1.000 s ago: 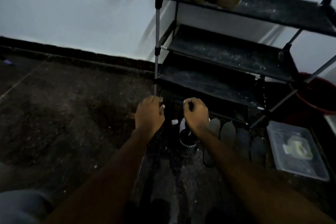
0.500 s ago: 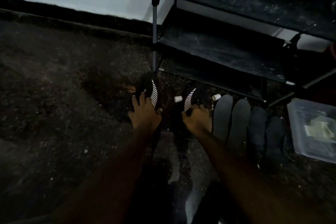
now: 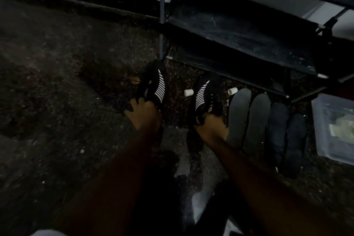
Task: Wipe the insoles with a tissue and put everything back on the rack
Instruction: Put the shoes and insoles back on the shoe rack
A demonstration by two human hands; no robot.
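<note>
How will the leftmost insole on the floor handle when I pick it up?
The leftmost insole looks thin and flat, so probably light and floppy, sagging if lifted by one end. Its matte surface likely gives grip rather than slipping.

You can read white lettering along the side of the left shoe: only "ORT" comes out clearly, and the rest is too blurred. The right shoe carries similar white print, again "ORT" and little more that you could make out
</note>
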